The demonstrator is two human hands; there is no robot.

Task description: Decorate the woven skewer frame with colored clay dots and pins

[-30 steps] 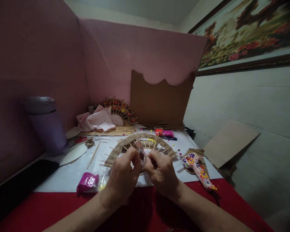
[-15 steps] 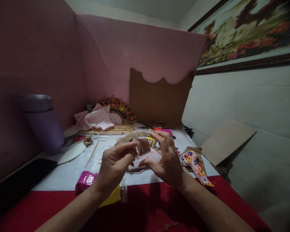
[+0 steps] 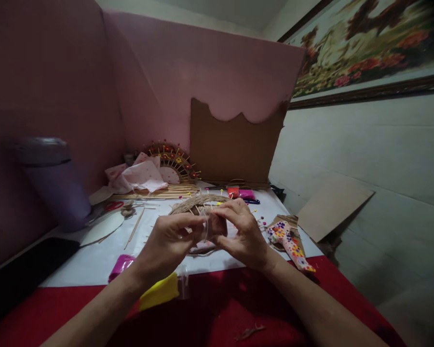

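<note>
My left hand and my right hand meet above the table, fingers pinched on a small clear plastic packet with something brownish inside. Right behind them lies a half-round woven twine piece with wooden sticks fanning out, some tipped with coloured beads. A yellow clay packet lies on the red cloth under my left wrist. A magenta clay packet sits at the white sheet's front edge.
A purple tumbler stands at the left, a black phone before it. A finished beaded fan, pink cloth and loose sticks sit at the back. A flower-painted glue gun lies right. Brown cardboard leans on the pink partition.
Both hands rose from the woven piece with the clear packet, spread it, then closed together on it again. The yellow packet came into view under my left wrist.
</note>
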